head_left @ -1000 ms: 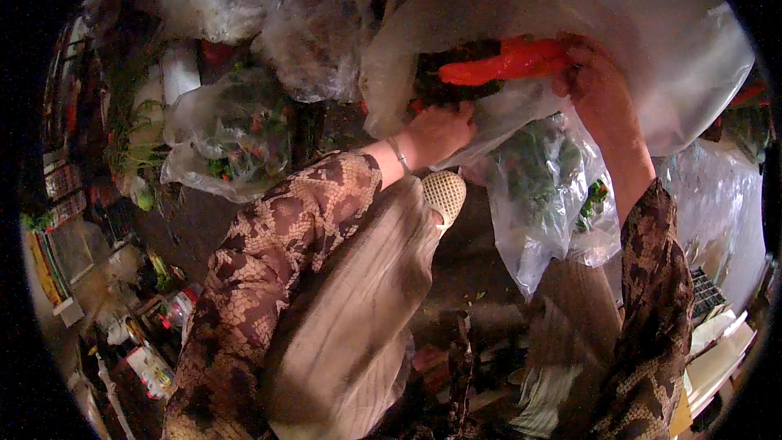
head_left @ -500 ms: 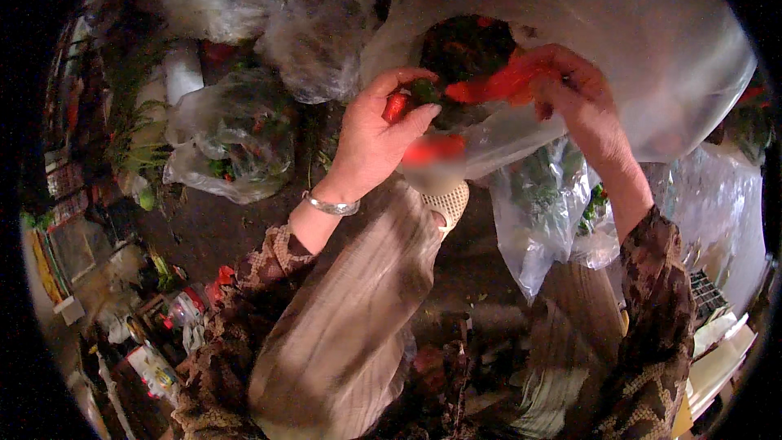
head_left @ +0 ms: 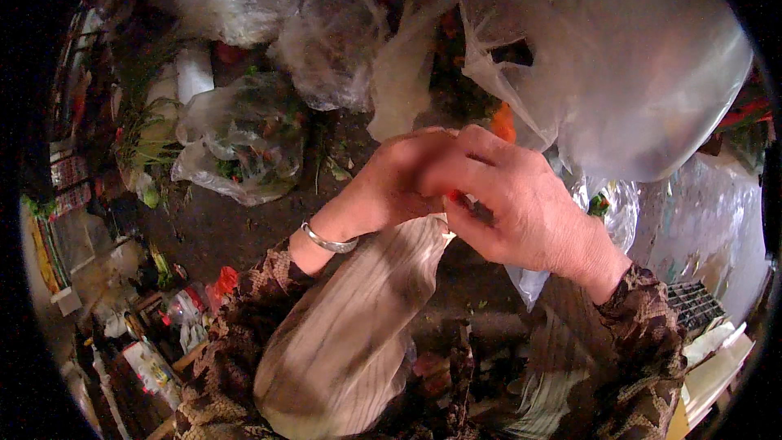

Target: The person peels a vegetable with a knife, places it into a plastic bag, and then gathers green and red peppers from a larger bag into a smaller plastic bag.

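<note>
My left hand (head_left: 379, 187) and my right hand (head_left: 521, 204) meet above my trouser leg, fingers curled in against each other. A bright red bit, seemingly part of a red pepper (head_left: 454, 195), peeks out between my right thumb and fingers. The right hand covers most of my left fingertips, so what they grip is hidden. Just beyond the hands rises a large cloudy plastic bag (head_left: 643, 73), its mouth crumpled toward me. An orange-red piece (head_left: 503, 123) shows at its edge, behind my right knuckles.
Knotted clear bags (head_left: 334, 41) lie at the back. A clear bag of greenery (head_left: 240, 147) rests on the dark floor to the left, beside loose green stalks (head_left: 147, 138). At the right are a black grid crate (head_left: 696, 301) and pale boards (head_left: 721, 358).
Both hands have come together and nearer to me, away from the bag's mouth. The long red pieces in my right hand are now mostly out of sight. The big bag's opening has partly collapsed.
</note>
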Tool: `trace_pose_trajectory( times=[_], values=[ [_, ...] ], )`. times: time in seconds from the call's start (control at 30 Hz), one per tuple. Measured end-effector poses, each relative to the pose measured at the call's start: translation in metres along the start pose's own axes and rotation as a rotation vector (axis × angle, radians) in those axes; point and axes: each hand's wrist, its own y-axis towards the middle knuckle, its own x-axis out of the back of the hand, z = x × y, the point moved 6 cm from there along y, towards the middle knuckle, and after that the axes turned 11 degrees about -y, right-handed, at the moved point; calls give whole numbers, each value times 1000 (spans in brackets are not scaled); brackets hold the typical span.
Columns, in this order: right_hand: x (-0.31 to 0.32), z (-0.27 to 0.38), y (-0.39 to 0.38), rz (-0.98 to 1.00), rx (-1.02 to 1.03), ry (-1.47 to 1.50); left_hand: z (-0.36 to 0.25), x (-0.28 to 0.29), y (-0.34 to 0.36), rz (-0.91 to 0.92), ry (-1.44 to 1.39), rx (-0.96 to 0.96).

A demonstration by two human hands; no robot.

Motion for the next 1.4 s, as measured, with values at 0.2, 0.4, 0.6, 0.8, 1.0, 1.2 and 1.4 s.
trace_pose_trajectory(
  times=[0.2, 0.4, 0.6, 0.8, 1.0, 1.2, 1.4],
  values=[
    [2, 3, 1, -6, 23, 35, 18, -5, -9, 41, -263, 74],
    [8, -5, 11, -51, -69, 76, 14, -2, -4, 0, -432, 220],
    [2, -2, 18, -93, 26, 168, 16, -1, -2, 66, -335, -33],
    [55, -22, 13, -368, -145, -436, 10, 17, 2, -149, -357, 40],
    [37, -100, -10, -275, -447, -592, 1, 63, -20, -383, -587, 291],
    [-6, -159, -50, -128, -547, -441, -20, 73, -21, -438, -652, 89],
    [-37, -102, -33, 199, -609, -315, -35, 97, -22, -770, -771, -65]
  ],
)
